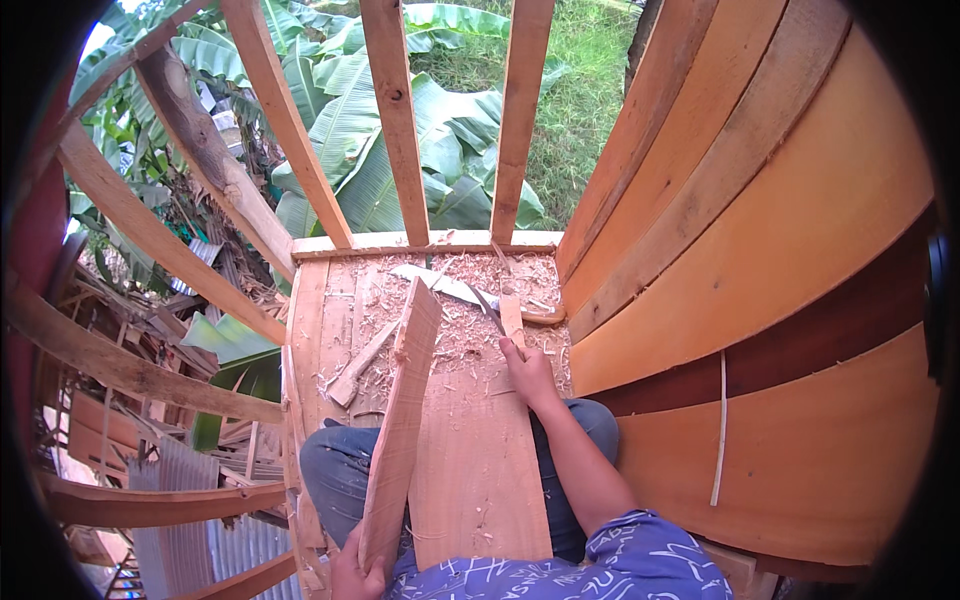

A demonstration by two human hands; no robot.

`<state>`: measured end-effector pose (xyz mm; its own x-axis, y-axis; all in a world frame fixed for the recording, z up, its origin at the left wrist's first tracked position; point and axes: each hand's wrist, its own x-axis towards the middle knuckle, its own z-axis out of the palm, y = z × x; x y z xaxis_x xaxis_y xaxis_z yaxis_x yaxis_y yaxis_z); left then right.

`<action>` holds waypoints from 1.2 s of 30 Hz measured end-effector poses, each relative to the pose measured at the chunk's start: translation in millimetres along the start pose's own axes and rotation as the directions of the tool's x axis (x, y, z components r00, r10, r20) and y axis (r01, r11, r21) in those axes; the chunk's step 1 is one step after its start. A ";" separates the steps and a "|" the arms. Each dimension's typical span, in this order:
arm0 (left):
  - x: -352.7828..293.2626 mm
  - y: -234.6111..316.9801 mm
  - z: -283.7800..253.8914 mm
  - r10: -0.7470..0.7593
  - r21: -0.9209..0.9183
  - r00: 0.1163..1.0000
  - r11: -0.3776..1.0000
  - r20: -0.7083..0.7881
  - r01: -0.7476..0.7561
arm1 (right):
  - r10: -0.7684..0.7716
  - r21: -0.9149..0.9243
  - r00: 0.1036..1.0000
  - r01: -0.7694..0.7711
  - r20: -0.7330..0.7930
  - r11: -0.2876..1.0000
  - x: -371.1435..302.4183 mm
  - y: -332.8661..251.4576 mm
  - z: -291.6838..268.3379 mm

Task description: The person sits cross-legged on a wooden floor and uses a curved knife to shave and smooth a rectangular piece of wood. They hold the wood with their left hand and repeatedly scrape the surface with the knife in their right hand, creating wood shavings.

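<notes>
My left hand (pixel 358 570) is closed around the lower end of a narrow wooden board (pixel 398 410), which stands tilted on edge with its far end raised. My right hand (pixel 527 372) is closed on a knife (pixel 488 308); its dark, thin blade points forward and left, away from the narrow board. The handle is hidden in my fingers. Under both, a wider wooden board (pixel 475 470) lies lengthwise between my legs. Beyond it, a handsaw (pixel 450 285) with a pale blade rests among the shavings, and a wooden tool, perhaps a mallet (pixel 358 370), lies to the left.
Curly wood shavings (pixel 465 340) cover the plank floor (pixel 312 300). Upright wooden slats (pixel 395 110) form a railing ahead and to the left, with banana leaves (pixel 350 150) outside. Orange-brown wooden panels (pixel 760 220) stand close on the right. Corrugated metal sheets (pixel 180 500) lie below left.
</notes>
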<state>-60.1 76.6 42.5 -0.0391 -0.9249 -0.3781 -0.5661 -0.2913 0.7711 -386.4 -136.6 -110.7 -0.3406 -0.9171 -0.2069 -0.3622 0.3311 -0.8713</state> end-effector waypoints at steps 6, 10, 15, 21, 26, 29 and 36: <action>-13.6 -35.5 0.8 0.002 -0.075 0.999 0.997 -0.039 -0.005 | -0.039 -0.004 0.996 0.039 -0.075 0.999 -11.5 9.0 2.4; 4.3 -83.7 -6.5 0.106 -0.244 0.994 0.965 0.007 -0.101 | 0.000 0.037 0.984 0.007 -0.179 0.999 -27.2 16.1 -8.8; 5.8 -103.8 -20.5 0.148 -0.466 0.988 0.873 -0.031 -0.146 | -0.189 -0.068 0.927 0.177 -0.322 0.982 -63.9 -9.8 -15.9; -4.2 -107.9 -25.5 0.178 -0.511 0.957 0.815 -0.229 -0.274 | -0.290 0.044 0.839 0.348 -0.460 0.936 -99.5 -34.1 -33.3; 6.1 -81.9 -43.6 0.208 -0.467 0.962 0.843 -0.177 -0.268 | -0.269 0.071 0.841 0.339 -0.468 0.938 -117.7 -43.9 -47.1; 3.4 -79.0 -32.4 0.199 -0.449 0.943 0.840 -0.266 -0.304 | -0.347 0.133 0.857 0.422 -0.381 0.897 -113.9 -66.8 -27.9; -26.6 -70.8 -15.6 0.140 -0.412 0.914 0.860 -0.381 -0.303 | -0.415 0.243 0.884 0.460 -0.213 0.854 -88.7 -67.3 -3.0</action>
<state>-6.1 118.0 6.0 0.1991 -0.9791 -0.0426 -0.1358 -0.0706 0.9882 -334.4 -76.9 -32.4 -0.3353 -0.9015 0.2736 -0.2553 -0.1926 -0.9475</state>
